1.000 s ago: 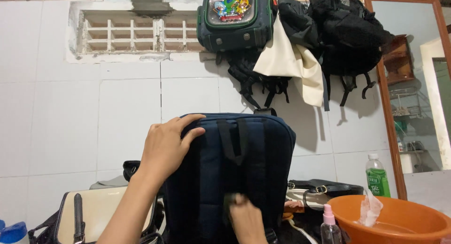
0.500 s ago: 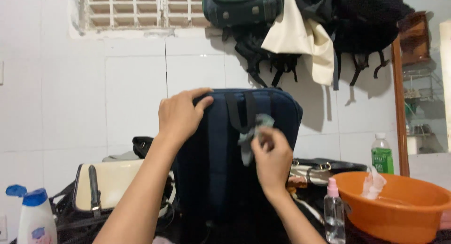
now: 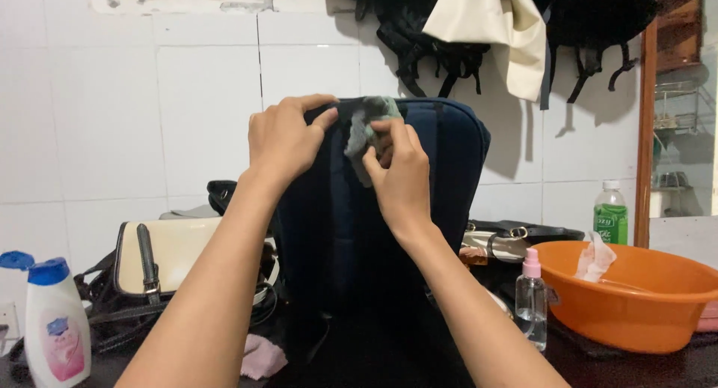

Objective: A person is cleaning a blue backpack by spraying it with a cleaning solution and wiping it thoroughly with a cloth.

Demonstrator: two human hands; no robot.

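So we've got a dark navy fabric backpack standing upright on the dark desk right in front of us, its back panel facing the camera and a white tiled wall behind it. Our left hand is clamped over the top left corner of the pack, fingers curled over the upper edge and the thumb pressed against the fabric, so it's closed on the bag itself. Our right hand is up near the top middle, fingers pinched around a crumpled grey-green cloth that's pushed against the backpack just below the carry handle area. The two hands are just beside each other, nearly touching at the thumbs.

Around it: to the left there's a cream and black leather handbag lying just beside the pack, and further left a white lotion bottle with a blue cap near the desk edge. A bit of pink cloth peeks out under our left forearm. On the right sits a round orange plastic basin with a scrunched white wipe over its rim, a small clear spray bottle with a pink top just in front of it, and a green-labelled clear bottle behind. Dark bags and a cream tote hang on the wall above.
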